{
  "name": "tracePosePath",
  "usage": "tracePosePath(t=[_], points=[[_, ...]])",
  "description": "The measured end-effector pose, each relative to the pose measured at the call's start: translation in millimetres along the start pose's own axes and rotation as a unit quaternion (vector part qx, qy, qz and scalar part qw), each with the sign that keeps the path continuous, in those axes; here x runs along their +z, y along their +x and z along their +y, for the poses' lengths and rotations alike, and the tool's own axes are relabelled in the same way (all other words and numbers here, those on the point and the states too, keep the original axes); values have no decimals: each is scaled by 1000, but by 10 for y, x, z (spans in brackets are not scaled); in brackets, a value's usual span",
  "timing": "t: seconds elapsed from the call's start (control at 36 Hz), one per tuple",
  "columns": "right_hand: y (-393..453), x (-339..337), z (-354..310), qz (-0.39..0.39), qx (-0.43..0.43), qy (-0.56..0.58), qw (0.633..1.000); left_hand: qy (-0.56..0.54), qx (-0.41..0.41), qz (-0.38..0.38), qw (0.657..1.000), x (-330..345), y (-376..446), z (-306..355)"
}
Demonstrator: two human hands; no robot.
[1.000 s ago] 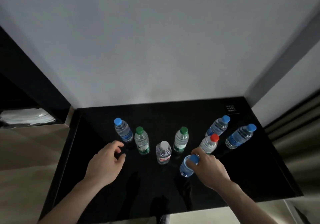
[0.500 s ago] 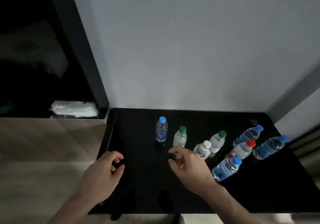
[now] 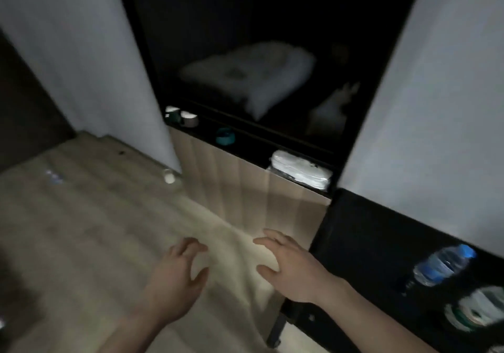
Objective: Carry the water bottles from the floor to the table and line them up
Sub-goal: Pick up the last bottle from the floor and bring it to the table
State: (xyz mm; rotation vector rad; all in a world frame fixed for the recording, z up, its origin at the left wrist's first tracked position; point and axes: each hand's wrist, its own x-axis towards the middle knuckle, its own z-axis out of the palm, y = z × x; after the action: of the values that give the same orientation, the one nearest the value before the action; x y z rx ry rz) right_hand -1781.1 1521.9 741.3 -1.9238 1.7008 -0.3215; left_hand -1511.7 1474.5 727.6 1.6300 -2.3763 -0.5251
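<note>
Hands empty above the wood floor (image 3: pixel 81 230), bottles split between table and floor.

Wood floor fills the left; a dark cabinet (image 3: pixel 245 52) with a shelf of cups (image 3: pixel 181 116) and a white bundle (image 3: pixel 301 169) stands behind. The black table (image 3: pixel 368 243) at right carries a blue-capped bottle (image 3: pixel 441 264) and blurred green-capped ones (image 3: pixel 474 310). Left hand (image 3: pixel 174 279) and right hand (image 3: pixel 289 265) hover with fingers spread and loosely bent, holding nothing. A white-capped bottle (image 3: pixel 169 175) lies on the floor by the wall, another bottle (image 3: pixel 54 176) farther left.
</note>
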Motion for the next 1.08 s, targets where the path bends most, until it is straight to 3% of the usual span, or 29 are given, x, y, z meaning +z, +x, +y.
tracePosePath(t=[0.39,0.78,1.08], points=[[2146,528,-1592,-124,-180,-87,972,8,-227,116,967,-843,-365,-1786],[4358,635,-2554,-169,-232,-120,950,42,-290,137,946,-1643,811,-3234],[5859,1041,-3728,-193,-293,-139,926,35,-360,153,920,-2268,1193,-4541]])
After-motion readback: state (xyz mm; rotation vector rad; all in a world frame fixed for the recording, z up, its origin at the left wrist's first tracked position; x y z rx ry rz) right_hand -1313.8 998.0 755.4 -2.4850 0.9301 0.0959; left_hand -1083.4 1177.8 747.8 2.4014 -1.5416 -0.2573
